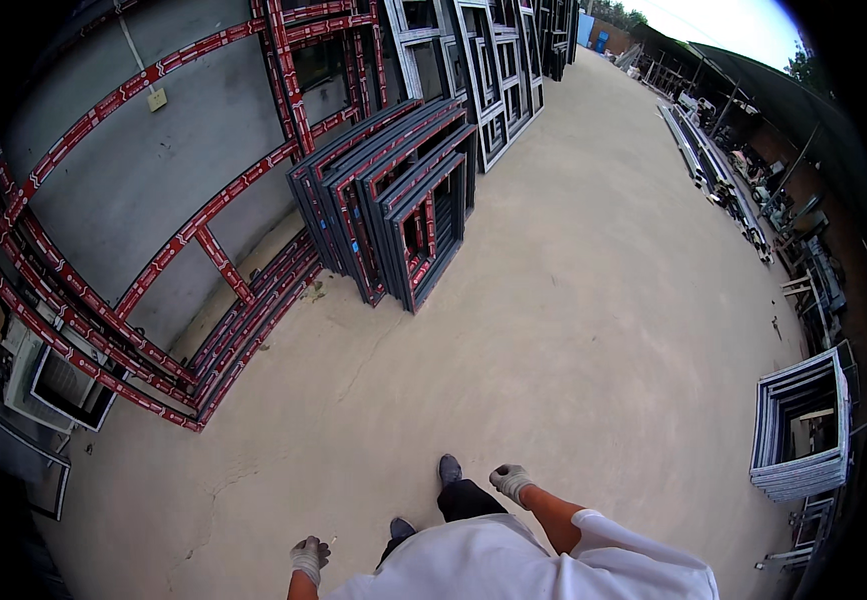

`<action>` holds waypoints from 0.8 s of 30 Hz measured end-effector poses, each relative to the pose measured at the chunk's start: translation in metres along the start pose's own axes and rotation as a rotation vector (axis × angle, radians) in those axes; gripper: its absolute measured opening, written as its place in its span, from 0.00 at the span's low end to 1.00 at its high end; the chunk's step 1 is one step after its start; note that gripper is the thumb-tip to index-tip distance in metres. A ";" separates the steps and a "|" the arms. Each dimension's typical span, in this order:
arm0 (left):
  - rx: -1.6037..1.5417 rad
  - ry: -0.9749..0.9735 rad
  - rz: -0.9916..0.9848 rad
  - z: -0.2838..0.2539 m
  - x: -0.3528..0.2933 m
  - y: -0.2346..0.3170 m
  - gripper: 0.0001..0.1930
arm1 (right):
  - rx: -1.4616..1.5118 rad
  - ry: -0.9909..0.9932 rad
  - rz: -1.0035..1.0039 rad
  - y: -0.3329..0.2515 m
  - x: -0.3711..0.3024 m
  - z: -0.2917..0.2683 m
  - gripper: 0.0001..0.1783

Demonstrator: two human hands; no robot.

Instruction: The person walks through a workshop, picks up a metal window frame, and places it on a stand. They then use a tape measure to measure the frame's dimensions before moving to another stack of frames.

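Observation:
My left hand [309, 557], in a grey work glove, hangs low beside my body with its fingers curled. A small pale stick [333, 540] juts from its fingertips; it is too small to tell its kind. In front of my right side is my right hand [508, 481], also gloved, closed in a loose fist with nothing showing in it. Neither hand touches any of the frames around me. Nearest ahead is a stack of dark grey window frames [423, 230] with red protective tape, leaning upright at the left.
Large red-taped frames [158, 265] lean against the grey wall [193, 120] at left. Farther along stand silver-and-dark frames [498, 80]. At right are a stack of smaller frames [801, 480] and long metal profiles [718, 185]. Concrete floor [573, 300] runs between both sides.

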State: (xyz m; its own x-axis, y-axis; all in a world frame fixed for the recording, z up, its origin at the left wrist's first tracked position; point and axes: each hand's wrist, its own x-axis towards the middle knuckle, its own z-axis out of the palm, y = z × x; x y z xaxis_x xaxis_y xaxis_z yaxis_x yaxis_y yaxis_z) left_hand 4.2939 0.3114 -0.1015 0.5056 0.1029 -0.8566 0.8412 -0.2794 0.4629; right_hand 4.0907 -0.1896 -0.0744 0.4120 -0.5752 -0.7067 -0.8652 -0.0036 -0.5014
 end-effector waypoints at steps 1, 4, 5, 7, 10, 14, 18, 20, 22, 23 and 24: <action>0.016 -0.001 0.027 0.014 0.010 0.021 0.11 | 0.022 0.016 0.007 0.002 0.010 -0.005 0.21; 0.095 -0.022 0.073 0.061 0.020 0.082 0.12 | 0.084 0.020 0.076 -0.002 0.039 -0.024 0.20; 0.123 -0.029 0.089 0.078 0.023 0.098 0.13 | 0.098 0.030 0.088 0.008 0.055 -0.028 0.20; 0.126 -0.050 0.079 0.111 0.021 0.119 0.15 | 0.116 0.048 0.116 0.020 0.086 -0.044 0.18; 0.091 -0.082 0.076 0.174 0.025 0.149 0.19 | 0.152 0.080 0.180 0.012 0.150 -0.086 0.16; 0.214 -0.073 0.036 0.265 0.027 0.174 0.18 | 0.053 0.145 0.149 -0.014 0.212 -0.160 0.18; 0.336 -0.083 0.073 0.352 0.026 0.231 0.17 | 0.144 0.213 0.116 -0.091 0.248 -0.263 0.21; 0.374 -0.090 0.132 0.397 0.027 0.273 0.17 | 0.207 0.287 0.086 -0.119 0.273 -0.298 0.21; 0.414 -0.082 0.211 0.443 0.025 0.319 0.17 | 0.261 0.341 0.055 -0.139 0.296 -0.322 0.20; 0.436 -0.075 0.264 0.465 0.021 0.342 0.17 | 0.281 0.360 0.043 -0.148 0.307 -0.331 0.21; 0.467 -0.095 0.286 0.488 0.020 0.368 0.18 | 0.298 0.382 0.038 -0.149 0.318 -0.342 0.21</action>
State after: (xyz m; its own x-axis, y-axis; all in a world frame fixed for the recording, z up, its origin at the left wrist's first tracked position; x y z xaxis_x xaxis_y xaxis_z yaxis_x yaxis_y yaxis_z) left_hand 4.5202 -0.2550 -0.0598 0.6635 -0.1197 -0.7385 0.4874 -0.6797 0.5482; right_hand 4.2533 -0.6522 -0.0535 0.1995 -0.8296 -0.5215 -0.7349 0.2254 -0.6397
